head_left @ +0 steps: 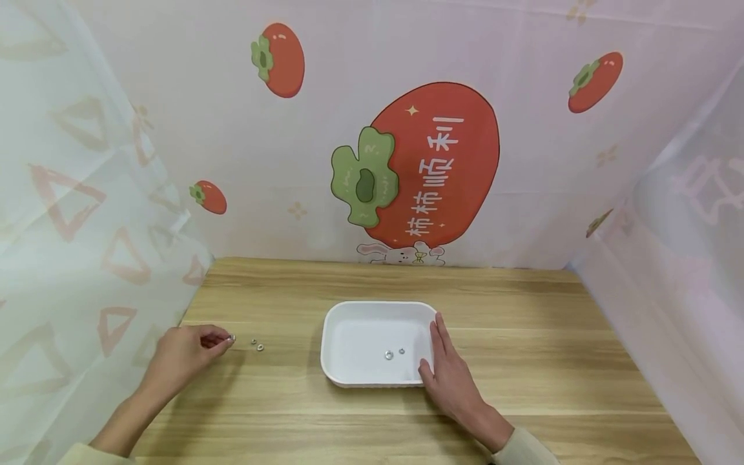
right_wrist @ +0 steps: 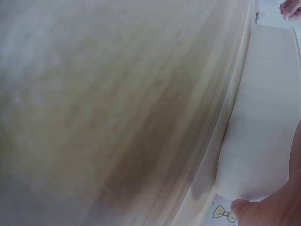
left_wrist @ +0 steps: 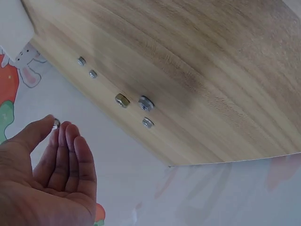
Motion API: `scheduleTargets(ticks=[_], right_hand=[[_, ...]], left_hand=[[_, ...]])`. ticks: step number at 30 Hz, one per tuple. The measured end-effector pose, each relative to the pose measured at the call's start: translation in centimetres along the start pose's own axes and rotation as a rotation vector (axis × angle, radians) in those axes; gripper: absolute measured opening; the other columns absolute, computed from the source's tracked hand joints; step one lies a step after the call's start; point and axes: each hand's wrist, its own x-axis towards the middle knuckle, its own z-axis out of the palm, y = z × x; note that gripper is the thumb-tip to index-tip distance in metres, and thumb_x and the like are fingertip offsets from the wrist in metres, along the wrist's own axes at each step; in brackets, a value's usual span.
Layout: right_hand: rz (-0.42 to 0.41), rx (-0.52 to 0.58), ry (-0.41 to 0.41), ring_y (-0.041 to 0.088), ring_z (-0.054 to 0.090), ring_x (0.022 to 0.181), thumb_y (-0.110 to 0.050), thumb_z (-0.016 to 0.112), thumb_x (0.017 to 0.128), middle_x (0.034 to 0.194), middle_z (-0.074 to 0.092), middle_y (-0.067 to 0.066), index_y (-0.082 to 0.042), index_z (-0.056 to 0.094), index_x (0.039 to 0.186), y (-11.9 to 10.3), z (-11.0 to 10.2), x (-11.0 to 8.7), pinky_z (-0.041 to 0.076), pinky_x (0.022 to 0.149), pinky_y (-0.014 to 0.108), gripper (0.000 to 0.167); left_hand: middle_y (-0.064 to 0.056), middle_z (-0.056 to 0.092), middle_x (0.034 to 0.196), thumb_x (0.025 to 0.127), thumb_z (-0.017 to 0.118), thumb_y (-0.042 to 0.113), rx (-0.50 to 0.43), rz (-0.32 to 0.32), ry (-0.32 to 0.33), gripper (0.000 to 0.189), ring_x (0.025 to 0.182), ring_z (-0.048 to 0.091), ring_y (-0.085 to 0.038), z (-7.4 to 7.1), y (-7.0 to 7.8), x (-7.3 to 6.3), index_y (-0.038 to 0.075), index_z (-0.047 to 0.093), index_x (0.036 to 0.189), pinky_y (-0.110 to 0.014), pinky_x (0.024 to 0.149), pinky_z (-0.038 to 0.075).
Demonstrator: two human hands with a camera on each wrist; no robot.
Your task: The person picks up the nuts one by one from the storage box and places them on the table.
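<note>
Between thumb and fingertips my left hand [head_left: 183,352] pinches a small silvery metal nut [left_wrist: 56,124], held up off the wooden table. Two small nuts [head_left: 260,347] lie just right of that hand. In the left wrist view, a brassy nut [left_wrist: 122,100], a larger silver nut [left_wrist: 146,103] and another small one [left_wrist: 148,122] lie grouped on the tabletop. My right hand [head_left: 453,378] rests against the right side of a white rectangular tray [head_left: 380,385], its fingers straight along the rim and thumb over the edge. Inside the tray sit a larger nut [head_left: 389,355] and a smaller one [head_left: 402,351].
The wood-grain table [head_left: 279,413] runs back to a pale curtain [head_left: 279,155] printed with red persimmons. More hanging cloth [head_left: 75,271] closes off the left side, and the right side has the same.
</note>
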Motion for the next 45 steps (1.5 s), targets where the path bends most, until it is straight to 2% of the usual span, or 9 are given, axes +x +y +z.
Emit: scheduleTargets(ticks=[4, 10, 15, 20, 29, 37, 45], right_hand=[[0.013, -0.005, -0.010, 0.041, 0.054, 0.139, -0.018, 0.063, 0.099, 0.176, 0.016, 0.019, 0.011, 0.027, 0.161, 0.1, 0.0, -0.1, 0.053, 0.104, 0.052, 0.077], [0.021, -0.005, -0.020, 0.040, 0.053, 0.141, -0.018, 0.062, 0.099, 0.176, 0.015, 0.018, 0.011, 0.026, 0.162, 0.1, 0.1, -0.1, 0.052, 0.107, 0.051, 0.077], [0.015, -0.002, -0.016, 0.040, 0.053, 0.141, -0.017, 0.062, 0.099, 0.176, 0.015, 0.019, 0.011, 0.026, 0.161, 0.1, 0.1, -0.1, 0.052, 0.106, 0.051, 0.078], [0.000, -0.008, -0.006, 0.040, 0.055, 0.139, -0.017, 0.064, 0.098, 0.175, 0.017, 0.020, 0.012, 0.028, 0.160, 0.0, 0.0, -0.1, 0.053, 0.105, 0.051, 0.077], [-0.005, -0.014, -0.001, 0.040, 0.056, 0.138, -0.017, 0.064, 0.098, 0.175, 0.017, 0.020, 0.012, 0.028, 0.160, 0.0, 0.0, -0.1, 0.053, 0.104, 0.051, 0.077], [-0.001, -0.015, -0.001, 0.040, 0.057, 0.137, -0.017, 0.064, 0.098, 0.175, 0.017, 0.020, 0.012, 0.029, 0.160, 0.0, 0.0, -0.1, 0.054, 0.103, 0.051, 0.077], [-0.003, -0.020, -0.002, 0.040, 0.056, 0.138, -0.017, 0.064, 0.098, 0.175, 0.017, 0.021, 0.012, 0.029, 0.160, 0.0, 0.1, -0.1, 0.053, 0.104, 0.051, 0.077]], left_hand=[[0.009, 0.074, 0.075, 0.085, 0.087, 0.013, 0.098, 0.035, -0.096, 0.005, 0.066, 0.067, -0.008, 0.5, -0.3, 0.2, 0.014, 0.082, 0.085, -0.029, 0.060, 0.054], [0.008, 0.074, 0.075, 0.082, 0.087, 0.011, 0.184, 0.049, -0.151, 0.007, 0.068, 0.068, -0.011, 0.8, -0.1, 0.4, 0.015, 0.081, 0.084, -0.040, 0.062, 0.057], [0.010, 0.070, 0.073, 0.083, 0.086, 0.014, 0.236, 0.058, -0.207, 0.011, 0.064, 0.060, -0.008, 1.0, 0.0, 0.3, 0.019, 0.078, 0.078, -0.038, 0.057, 0.052], [0.010, 0.068, 0.071, 0.083, 0.085, 0.014, 0.269, 0.065, -0.226, 0.016, 0.061, 0.053, -0.009, 1.3, -0.3, 0.0, 0.023, 0.075, 0.074, -0.037, 0.053, 0.048], [0.004, 0.070, 0.076, 0.081, 0.086, 0.012, 0.336, 0.061, -0.245, 0.018, 0.062, 0.060, -0.014, 1.7, -0.6, -0.2, 0.022, 0.073, 0.073, -0.038, 0.051, 0.049], [0.004, 0.067, 0.076, 0.081, 0.087, 0.010, 0.342, 0.045, -0.279, 0.022, 0.062, 0.058, -0.014, 1.7, -0.6, -0.2, 0.021, 0.069, 0.072, -0.038, 0.052, 0.049], [0.005, 0.063, 0.073, 0.081, 0.085, 0.008, 0.338, 0.050, -0.274, 0.026, 0.061, 0.054, -0.014, 1.9, -0.8, -0.4, 0.021, 0.066, 0.069, -0.038, 0.052, 0.047]])
